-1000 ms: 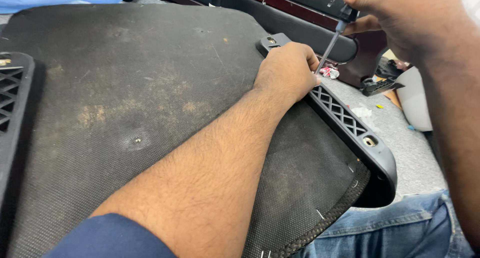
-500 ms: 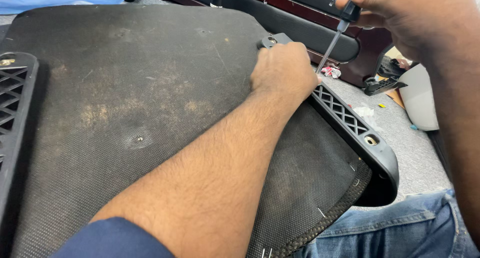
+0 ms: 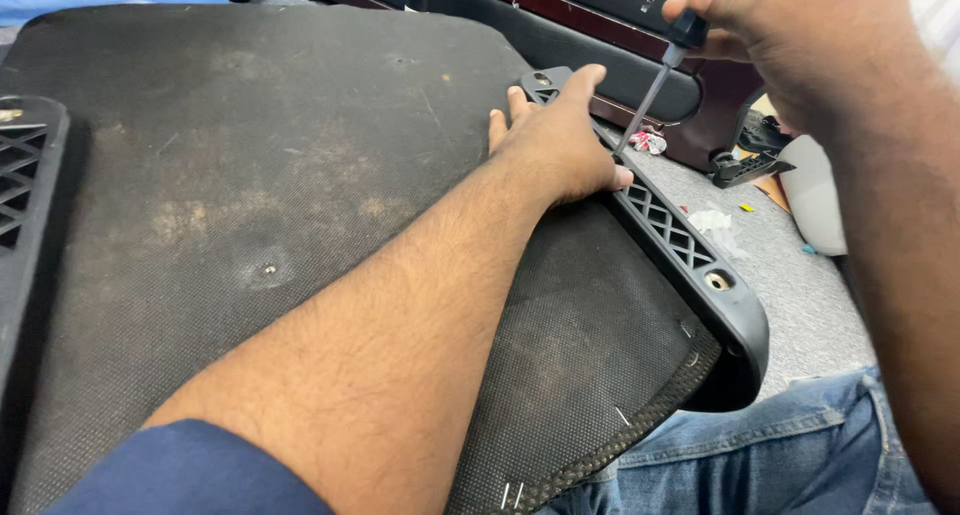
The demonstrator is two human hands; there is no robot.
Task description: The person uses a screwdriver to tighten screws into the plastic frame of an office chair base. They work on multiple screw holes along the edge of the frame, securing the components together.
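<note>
The screwdriver [image 3: 655,87] was gripped at its black handle by the right hand [image 3: 790,45], fingers clenched round the top of it, seemingly so the tool could be turned and pushed down along its own length. Its thin metal shaft formed the long axis: it slanted from the handle, up and to the right, down and to the left, with the tip pointing at the black plastic bracket [image 3: 680,240] just beside the left hand's thumb. The tip itself was hidden behind that thumb, so whether it sat in a screw could not be told.

The left hand [image 3: 555,140] lay flat and open, grasping nothing, palm pressed on the bracket and on the edge of the dark fabric-covered panel [image 3: 250,175], apparently to keep both from shifting under the tool. The bracket ran from beyond the fingertips back toward the wrist side and on to the person's knee, its latticed face up, a screw hole [image 3: 717,280] showing behind the hand. The panel rested across the person's jeans [image 3: 760,455]. Past the right hand lay the grey floor [image 3: 800,295] with small scraps on it.
</note>
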